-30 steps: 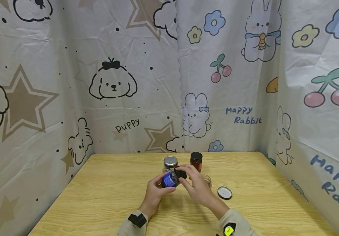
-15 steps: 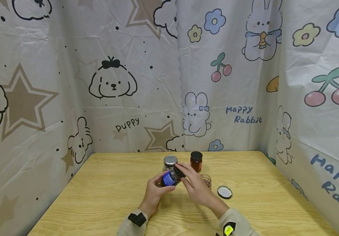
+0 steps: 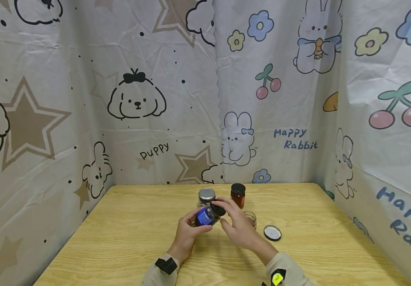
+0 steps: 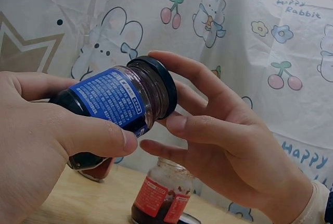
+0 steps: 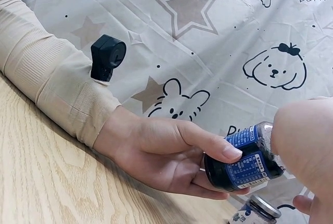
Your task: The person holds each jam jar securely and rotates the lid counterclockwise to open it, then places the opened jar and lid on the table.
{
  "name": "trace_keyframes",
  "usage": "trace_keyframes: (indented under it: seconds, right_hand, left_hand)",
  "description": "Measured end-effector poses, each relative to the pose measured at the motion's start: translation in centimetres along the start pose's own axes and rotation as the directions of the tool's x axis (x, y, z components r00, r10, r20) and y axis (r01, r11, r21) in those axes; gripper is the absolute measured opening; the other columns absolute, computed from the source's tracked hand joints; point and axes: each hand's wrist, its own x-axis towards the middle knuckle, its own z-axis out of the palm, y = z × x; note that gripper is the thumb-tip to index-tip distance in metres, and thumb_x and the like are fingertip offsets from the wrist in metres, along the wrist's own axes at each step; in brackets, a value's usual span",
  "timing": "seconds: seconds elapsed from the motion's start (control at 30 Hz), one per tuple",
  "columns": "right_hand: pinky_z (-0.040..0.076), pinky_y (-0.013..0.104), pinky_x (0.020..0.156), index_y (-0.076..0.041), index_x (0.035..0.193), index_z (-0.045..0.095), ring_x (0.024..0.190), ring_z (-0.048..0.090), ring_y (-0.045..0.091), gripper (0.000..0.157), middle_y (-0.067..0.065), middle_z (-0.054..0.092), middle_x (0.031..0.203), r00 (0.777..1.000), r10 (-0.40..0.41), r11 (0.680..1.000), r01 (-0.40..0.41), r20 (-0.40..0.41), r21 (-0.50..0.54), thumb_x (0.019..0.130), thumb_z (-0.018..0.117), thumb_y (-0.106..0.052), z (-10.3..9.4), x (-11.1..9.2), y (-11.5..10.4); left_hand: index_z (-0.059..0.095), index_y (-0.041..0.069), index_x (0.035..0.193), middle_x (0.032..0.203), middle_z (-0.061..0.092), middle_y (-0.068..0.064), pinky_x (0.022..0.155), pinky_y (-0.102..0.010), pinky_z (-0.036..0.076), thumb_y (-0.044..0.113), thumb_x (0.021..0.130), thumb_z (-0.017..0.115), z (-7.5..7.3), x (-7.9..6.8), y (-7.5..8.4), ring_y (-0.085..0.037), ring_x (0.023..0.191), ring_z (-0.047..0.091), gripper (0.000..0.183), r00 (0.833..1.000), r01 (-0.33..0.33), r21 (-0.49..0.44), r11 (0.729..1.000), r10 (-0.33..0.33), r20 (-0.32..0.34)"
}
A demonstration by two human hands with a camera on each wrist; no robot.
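Observation:
My left hand [image 3: 185,238] grips a small glass jar [image 3: 204,217] with a blue label and dark contents. The jar is tilted above the table, its black lid [image 4: 165,88] pointing up to the right. Around that lid curve the fingers of my right hand [image 3: 242,230]; in the left wrist view the index fingertip is at the lid's top edge and the thumb tip close to its lower edge. The lid sits on the jar's mouth. In the right wrist view my left thumb lies across the blue label, while my right hand hides the lid.
A lidless red-labelled jar [image 4: 151,198] stands behind my right hand, partly hidden in the head view. Right of it a loose lid [image 3: 272,233] lies white side up. Behind stand a silver-lidded jar [image 3: 207,194] and a dark red jar [image 3: 238,198] with a black lid.
My right hand has turned on the black lid and back, and its thumb has come slightly away from the lid. My left hand and the jar have stayed nearly in place.

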Motion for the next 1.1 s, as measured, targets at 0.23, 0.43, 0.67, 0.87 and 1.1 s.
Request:
trace_keyframes:
  seconds: [0.23, 0.43, 0.67, 0.87, 1.1]
  right_hand:
    - [0.046, 0.045, 0.086, -0.021, 0.131, 0.050, 0.122, 0.042, 0.016, 0.041, -0.005, 0.038, 0.139, 0.999, 0.013, 1.000, -0.013, -0.041, -0.008, 0.092, 0.061, -0.021, 0.2, 0.0, -0.1]
    - [0.047, 0.041, 0.086, -0.021, 0.123, 0.054, 0.120, 0.044, 0.015, 0.033, -0.007, 0.042, 0.134, 0.993, 0.010, 1.000, -0.010, -0.121, -0.005, 0.092, 0.059, -0.028, 0.7, 0.0, 0.1]
    - [0.044, 0.044, 0.089, -0.019, 0.116, 0.056, 0.117, 0.046, 0.015, 0.026, -0.002, 0.049, 0.126, 0.983, -0.022, 0.999, 0.017, -0.183, -0.030, 0.092, 0.060, -0.027, 1.2, 0.3, 0.3]
    - [0.047, 0.047, 0.078, -0.019, 0.112, 0.058, 0.110, 0.049, 0.011, 0.025, 0.000, 0.054, 0.123, 0.978, 0.061, 0.998, -0.058, -0.198, 0.018, 0.090, 0.062, -0.028, 1.2, 0.6, 0.3]
    - [0.048, 0.043, 0.077, -0.020, 0.122, 0.056, 0.114, 0.048, 0.008, 0.034, -0.009, 0.051, 0.127, 0.986, 0.074, 0.997, -0.072, -0.149, 0.022, 0.090, 0.063, -0.028, 1.0, 0.7, 0.2]
  left_hand:
    - [0.059, 0.008, 0.125, 0.118, 0.058, -0.015, 0.081, -0.035, 0.050, 0.003, 0.068, 0.082, 0.2, 0.0, 0.2, -0.028, 0.100, 0.058, 0.061, 1.000, 0.003, -0.009, 1.000, -0.004, -0.006]
    - [0.058, 0.007, 0.125, 0.120, 0.056, -0.017, 0.082, -0.037, 0.050, 0.004, 0.066, 0.083, 0.4, -0.1, 0.3, -0.030, 0.103, 0.057, 0.063, 1.000, -0.006, -0.016, 1.000, 0.006, 0.007]
    - [0.059, 0.007, 0.124, 0.120, 0.056, -0.017, 0.083, -0.037, 0.050, 0.002, 0.066, 0.083, 0.3, -0.3, 0.1, -0.030, 0.103, 0.057, 0.063, 1.000, 0.010, -0.031, 0.999, -0.010, -0.010]
    - [0.060, 0.009, 0.124, 0.119, 0.057, -0.017, 0.082, -0.037, 0.050, 0.003, 0.066, 0.083, 0.2, -0.2, 0.1, -0.030, 0.102, 0.057, 0.062, 1.000, -0.002, -0.019, 1.000, 0.002, -0.019]
    - [0.059, 0.010, 0.124, 0.121, 0.056, -0.015, 0.083, -0.037, 0.049, 0.002, 0.067, 0.082, 0.1, -0.3, 0.5, -0.029, 0.103, 0.056, 0.062, 1.000, 0.023, -0.025, 0.999, -0.023, -0.012]
